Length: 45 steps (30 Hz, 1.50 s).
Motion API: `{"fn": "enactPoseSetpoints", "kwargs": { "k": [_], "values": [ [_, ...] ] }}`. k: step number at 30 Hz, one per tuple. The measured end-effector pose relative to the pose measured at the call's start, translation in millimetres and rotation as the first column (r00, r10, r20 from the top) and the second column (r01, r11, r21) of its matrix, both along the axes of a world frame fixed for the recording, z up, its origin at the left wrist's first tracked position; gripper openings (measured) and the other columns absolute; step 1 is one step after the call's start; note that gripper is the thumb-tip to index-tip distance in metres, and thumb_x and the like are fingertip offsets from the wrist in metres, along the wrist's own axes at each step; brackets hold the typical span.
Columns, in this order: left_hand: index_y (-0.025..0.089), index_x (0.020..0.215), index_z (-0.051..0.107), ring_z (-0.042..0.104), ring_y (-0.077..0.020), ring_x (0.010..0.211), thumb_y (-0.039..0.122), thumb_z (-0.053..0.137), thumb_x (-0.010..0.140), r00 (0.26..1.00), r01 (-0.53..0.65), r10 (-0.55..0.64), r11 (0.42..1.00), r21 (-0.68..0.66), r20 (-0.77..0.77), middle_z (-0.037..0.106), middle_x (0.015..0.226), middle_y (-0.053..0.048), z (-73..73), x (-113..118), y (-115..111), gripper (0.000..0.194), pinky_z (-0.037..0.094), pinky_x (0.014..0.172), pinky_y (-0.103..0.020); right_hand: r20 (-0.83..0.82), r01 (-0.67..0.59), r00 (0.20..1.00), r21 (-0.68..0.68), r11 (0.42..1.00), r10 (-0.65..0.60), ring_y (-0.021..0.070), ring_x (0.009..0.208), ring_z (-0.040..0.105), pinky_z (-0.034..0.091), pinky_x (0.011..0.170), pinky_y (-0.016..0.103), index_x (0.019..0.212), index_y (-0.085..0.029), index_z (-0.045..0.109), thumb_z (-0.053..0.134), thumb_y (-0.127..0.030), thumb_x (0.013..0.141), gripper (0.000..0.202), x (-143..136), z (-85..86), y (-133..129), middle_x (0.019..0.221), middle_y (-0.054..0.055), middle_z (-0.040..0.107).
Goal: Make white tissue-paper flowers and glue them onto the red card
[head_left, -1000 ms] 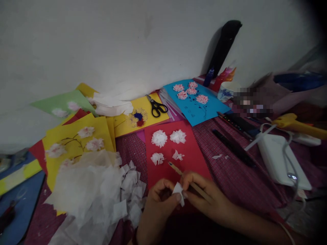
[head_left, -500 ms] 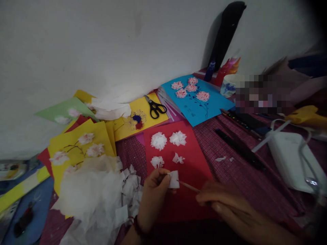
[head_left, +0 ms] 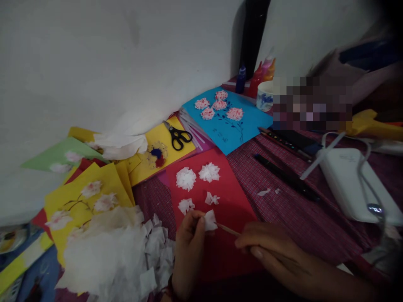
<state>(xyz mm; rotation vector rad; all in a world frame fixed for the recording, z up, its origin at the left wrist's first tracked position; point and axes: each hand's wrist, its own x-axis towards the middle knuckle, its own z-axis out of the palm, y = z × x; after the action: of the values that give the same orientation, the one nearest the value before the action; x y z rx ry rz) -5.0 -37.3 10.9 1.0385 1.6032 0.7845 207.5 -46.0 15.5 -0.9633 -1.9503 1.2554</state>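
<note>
Several flowers (head_left: 91,188) on yellow paper (head_left: 110,180), partly under a heap of white tissue (head_left: 103,251). Next, in the pinch of the left hand (head_left: 189,241), a white square (head_left: 210,221), above red paper (head_left: 226,256) with four white tufts (head_left: 185,178). At the square's right edge, the tip of a stick (head_left: 227,230), contact unclear, its shaft grasped in the right hand (head_left: 267,243). Farther right, on cloth (head_left: 283,214), a pen (head_left: 285,178) near a white case (head_left: 349,180).

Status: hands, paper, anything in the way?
Left hand pinching white square. Right hand gripping stick, tip at square. Scissors beyond red sheet, clear of hands.
</note>
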Motion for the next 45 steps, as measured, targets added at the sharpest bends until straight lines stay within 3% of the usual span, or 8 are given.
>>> {"fn": "enactPoseSetpoints", "kwargs": {
  "k": [13,17,20,23,26,34,40,45],
  "values": [
    [0.019,0.084,0.062,0.061,-0.0160,0.069,0.029,0.057,0.081,0.988,0.080,-0.071,0.995,0.060,-0.136,0.065,0.074,-0.002,-8.1,0.5,-5.0,0.012,0.048,0.064,-0.024,0.128,-0.193,0.971,-0.094,0.977,0.204,0.0171,0.091,0.057,0.044,0.082,0.029,0.113,-0.021,0.059,0.040,-0.018,0.095,0.026,-11.7,7.8,12.7,0.100,0.006,0.063],
    [0.020,0.108,0.056,0.064,-0.0158,0.074,0.023,0.059,0.077,0.991,-0.013,0.026,0.995,0.098,-0.128,0.068,0.084,-0.003,-13.1,6.8,-1.7,0.031,0.049,0.068,-0.025,0.305,-0.307,0.904,-0.025,0.952,0.299,0.0199,0.082,0.056,0.042,0.069,0.031,0.104,-0.019,0.060,0.045,-0.014,0.089,0.021,-17.1,8.7,13.7,0.094,0.006,0.062],
    [0.019,0.100,0.059,0.064,-0.0166,0.077,0.025,0.057,0.078,0.997,-0.037,0.040,0.998,0.055,-0.059,0.068,0.085,-0.004,-10.8,9.6,0.4,0.023,0.050,0.070,-0.026,0.355,-0.332,0.882,0.002,0.943,0.310,0.0204,0.079,0.055,0.040,0.066,0.032,0.103,-0.019,0.059,0.051,-0.012,0.082,0.023,-18.2,7.8,12.5,0.094,0.006,0.062],
    [0.018,0.086,0.064,0.063,-0.0174,0.076,0.027,0.056,0.079,0.994,0.036,-0.033,0.999,0.026,-0.101,0.068,0.081,-0.004,-6.5,8.1,-0.7,0.013,0.050,0.070,-0.026,0.366,-0.318,0.881,-0.008,0.948,0.299,0.0213,0.083,0.056,0.041,0.072,0.032,0.107,-0.018,0.059,0.051,-0.009,0.080,0.030,-16.6,10.1,11.6,0.098,0.008,0.063],
    [0.018,0.090,0.065,0.064,-0.0178,0.080,0.021,0.054,0.079,0.962,0.184,-0.155,0.977,0.110,-0.225,0.068,0.085,-0.004,-4.3,5.1,-1.0,0.016,0.051,0.073,-0.028,0.384,-0.314,0.873,-0.025,0.949,0.300,0.0230,0.088,0.057,0.042,0.075,0.034,0.111,-0.017,0.058,0.052,-0.008,0.078,0.035,-16.5,9.1,12.2,0.105,0.011,0.063],
    [0.018,0.101,0.065,0.060,-0.0169,0.089,0.007,0.045,0.083,0.807,0.485,-0.325,0.840,0.241,-0.492,0.060,0.096,-0.007,-7.7,3.9,10.5,0.029,0.051,0.079,-0.030,0.423,-0.303,0.868,0.037,0.952,0.260,0.0256,0.087,0.056,0.041,0.078,0.039,0.116,-0.014,0.057,0.060,-0.015,0.073,0.043,-29.9,-25.8,13.9,0.104,0.012,0.063],
    [0.018,0.124,0.053,0.060,-0.0196,0.102,0.007,0.046,0.084,0.697,0.582,-0.302,0.768,0.267,-0.650,0.061,0.111,-0.011,-25.8,-11.0,-6.4,0.042,0.053,0.087,-0.034,0.430,-0.258,0.877,0.040,0.965,0.216,0.0241,0.084,0.055,0.039,0.074,0.037,0.107,-0.015,0.059,0.058,-0.011,0.068,0.039,-31.5,-29.4,16.0,0.102,0.010,0.062],
    [0.017,0.125,0.050,0.062,-0.0214,0.104,0.008,0.051,0.082,0.617,0.628,-0.224,0.717,0.301,-0.754,0.063,0.114,-0.013,-40.9,-14.4,-21.1,0.044,0.056,0.084,-0.035,0.440,-0.246,0.879,0.093,0.965,0.182,0.0233,0.082,0.053,0.039,0.074,0.037,0.107,-0.016,0.057,0.059,-0.013,0.066,0.041,-33.8,-35.0,12.8,0.099,0.009,0.061]
  ]
}}
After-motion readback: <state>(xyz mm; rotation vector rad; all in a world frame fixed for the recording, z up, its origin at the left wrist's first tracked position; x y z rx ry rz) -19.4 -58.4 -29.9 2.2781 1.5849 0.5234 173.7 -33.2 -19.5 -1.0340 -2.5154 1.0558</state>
